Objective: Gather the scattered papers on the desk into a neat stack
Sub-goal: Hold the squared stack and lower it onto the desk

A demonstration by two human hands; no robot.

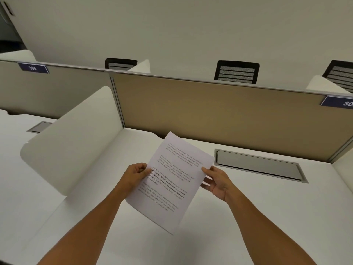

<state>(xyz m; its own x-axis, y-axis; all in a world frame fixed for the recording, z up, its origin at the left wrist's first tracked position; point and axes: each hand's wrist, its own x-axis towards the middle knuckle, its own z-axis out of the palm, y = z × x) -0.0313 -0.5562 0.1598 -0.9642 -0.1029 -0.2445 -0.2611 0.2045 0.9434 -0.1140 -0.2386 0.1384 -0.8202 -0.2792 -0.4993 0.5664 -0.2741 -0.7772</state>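
White printed papers, held together as one sheaf, hover above the white desk in the middle of the view, turned at an angle. My left hand grips the sheaf's left edge with the thumb on top. My right hand pinches the right edge, fingers underneath. How many sheets the sheaf holds cannot be told. No other loose paper shows on the desk.
A tan partition panel closes the back of the desk. A white side divider stands at the left. A grey cable hatch is set into the desk at the right. Black chairs stand beyond the partition.
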